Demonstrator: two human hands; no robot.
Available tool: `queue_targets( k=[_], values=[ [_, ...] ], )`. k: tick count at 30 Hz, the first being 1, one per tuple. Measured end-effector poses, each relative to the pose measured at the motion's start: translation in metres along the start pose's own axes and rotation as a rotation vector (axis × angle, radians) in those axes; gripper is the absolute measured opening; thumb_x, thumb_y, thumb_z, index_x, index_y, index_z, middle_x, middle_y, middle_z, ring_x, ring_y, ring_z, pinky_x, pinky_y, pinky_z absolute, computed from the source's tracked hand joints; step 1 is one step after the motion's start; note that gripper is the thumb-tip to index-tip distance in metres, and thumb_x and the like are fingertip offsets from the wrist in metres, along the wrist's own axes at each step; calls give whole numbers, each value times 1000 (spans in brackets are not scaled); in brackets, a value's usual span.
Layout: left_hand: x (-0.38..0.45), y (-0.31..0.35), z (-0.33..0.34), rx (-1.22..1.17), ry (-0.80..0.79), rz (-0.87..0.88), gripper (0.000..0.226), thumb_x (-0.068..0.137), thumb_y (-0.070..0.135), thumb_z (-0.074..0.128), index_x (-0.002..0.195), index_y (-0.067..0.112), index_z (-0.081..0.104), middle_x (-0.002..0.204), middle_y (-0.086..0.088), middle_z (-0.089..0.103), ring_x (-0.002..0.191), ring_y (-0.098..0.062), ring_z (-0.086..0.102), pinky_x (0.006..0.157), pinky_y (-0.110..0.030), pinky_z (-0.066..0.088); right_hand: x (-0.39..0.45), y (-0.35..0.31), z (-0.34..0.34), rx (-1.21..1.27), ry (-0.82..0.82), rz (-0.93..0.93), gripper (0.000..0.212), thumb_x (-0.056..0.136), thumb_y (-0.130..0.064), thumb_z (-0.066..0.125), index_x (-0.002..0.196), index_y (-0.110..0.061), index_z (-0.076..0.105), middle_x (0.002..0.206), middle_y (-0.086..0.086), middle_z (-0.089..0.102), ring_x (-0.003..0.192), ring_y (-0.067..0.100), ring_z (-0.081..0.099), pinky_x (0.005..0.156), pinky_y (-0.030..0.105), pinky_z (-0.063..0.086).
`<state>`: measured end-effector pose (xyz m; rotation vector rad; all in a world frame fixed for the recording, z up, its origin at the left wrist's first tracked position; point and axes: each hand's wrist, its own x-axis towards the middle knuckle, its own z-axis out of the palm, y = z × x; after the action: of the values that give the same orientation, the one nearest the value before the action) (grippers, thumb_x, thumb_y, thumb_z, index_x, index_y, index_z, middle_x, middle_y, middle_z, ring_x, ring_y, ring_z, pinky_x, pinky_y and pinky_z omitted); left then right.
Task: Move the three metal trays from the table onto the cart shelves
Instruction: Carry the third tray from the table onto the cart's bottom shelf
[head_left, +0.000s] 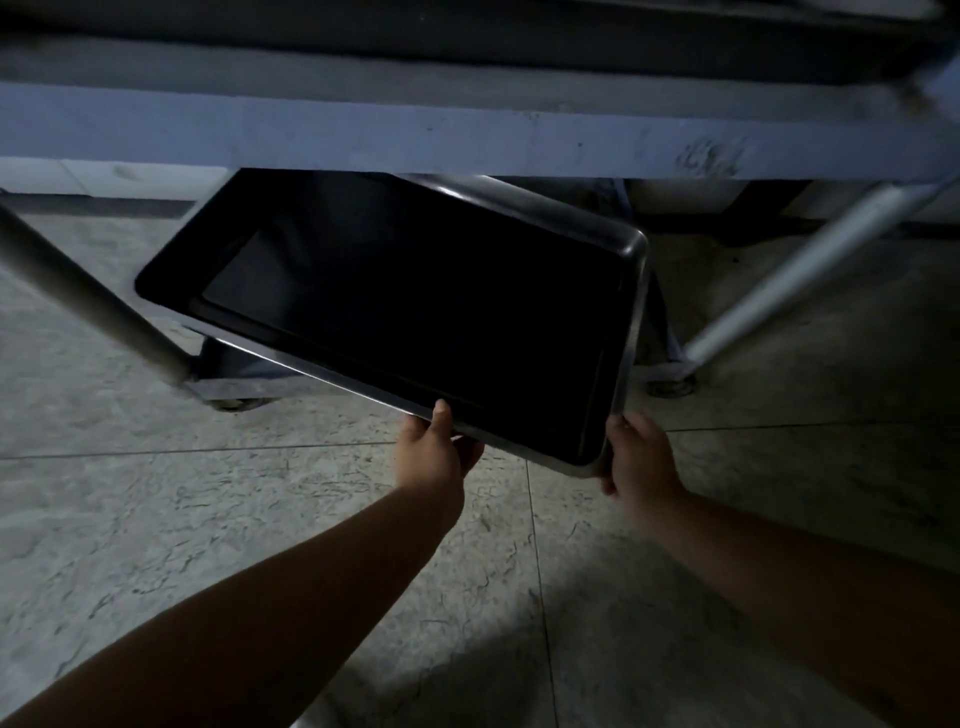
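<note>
Down low in dim light, everything sits around one landmark, the metal tray (415, 312). Left of the tray, a slanting metal cart leg (93, 296) runs down to the corner of the lowest cart shelf (249, 376), and a caster wheel (240, 403) shows just under that corner. The tray itself is rectangular, dark inside, with a shiny rolled rim; it is tilted, its far end reaching under the pale edge of the upper cart shelf (467, 140) and its near end held out over the tiled floor (156, 519). It hangs above the lowest shelf, and whether its far end touches that shelf cannot be told. At the tray's near long edge, the left hand (434, 447) grips the rim, thumb laid over the top and fingers tucked beneath. At the tray's near right corner, the right hand (636, 454) holds the short edge, its fingers curled around the rim from outside. Both bare forearms stretch back from the tray toward the viewer. Right of the tray, a second cart leg (810, 265) slants down to another caster wheel (670, 387).
</note>
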<state>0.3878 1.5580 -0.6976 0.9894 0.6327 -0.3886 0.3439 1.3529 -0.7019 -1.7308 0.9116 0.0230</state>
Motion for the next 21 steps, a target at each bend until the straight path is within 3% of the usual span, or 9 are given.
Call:
queue_targets(
  k=[4, 6, 9, 11, 15, 18, 21],
  values=[
    [13, 8, 24, 46, -138, -26, 27, 105, 22, 46, 123, 5, 53, 120, -18, 66, 104, -29, 70, 76, -33, 57, 45, -30, -11, -17, 84, -6, 22, 100, -31, 48, 91, -21, 65, 70, 3, 54, 55, 16, 50, 44, 21, 35],
    [20, 9, 36, 55, -206, -25, 22, 106, 18, 42, 120, 9, 57, 117, -13, 69, 102, -23, 71, 77, -31, 55, 64, -43, -13, -46, 110, -20, 23, 99, -35, 49, 107, -20, 65, 77, 4, 60, 66, 22, 54, 51, 25, 36],
    [30, 10, 50, 75, -248, -30, 24, 106, 13, 39, 123, 10, 57, 114, -8, 70, 106, -21, 68, 80, -30, 52, 80, -55, -13, -6, 200, 64, 28, 95, -43, 54, 107, -19, 62, 72, 7, 58, 52, 21, 50, 46, 25, 36],
    [38, 8, 59, 80, -241, -28, 24, 106, 12, 41, 124, 8, 56, 114, -8, 70, 103, -18, 69, 79, -29, 52, 82, -54, -7, 200, 278, 183, 27, 94, -39, 57, 105, -15, 61, 75, 9, 59, 51, 19, 51, 43, 25, 39],
    [50, 2, 79, 78, -196, -59, 24, 105, 13, 44, 123, 3, 57, 118, -15, 68, 97, -17, 70, 70, -26, 56, 59, -48, 24, 653, 122, 303, 17, 97, -20, 55, 91, -5, 60, 67, 7, 67, 55, 15, 66, 43, 19, 50],
    [55, -1, 87, 92, -189, -120, 24, 105, 14, 46, 119, 1, 58, 109, -16, 70, 89, -16, 72, 68, -25, 59, 57, -56, 43, 778, 62, 343, 15, 99, -16, 51, 101, -3, 59, 82, 9, 68, 70, 16, 70, 48, 20, 53],
    [61, 0, 80, 125, -154, -163, 24, 104, 19, 49, 106, -1, 62, 97, -16, 72, 87, -21, 73, 71, -28, 60, 69, -58, 46, 742, 109, 383, 19, 99, -19, 53, 96, -2, 60, 80, 8, 69, 70, 12, 70, 46, 17, 51]
  ],
)
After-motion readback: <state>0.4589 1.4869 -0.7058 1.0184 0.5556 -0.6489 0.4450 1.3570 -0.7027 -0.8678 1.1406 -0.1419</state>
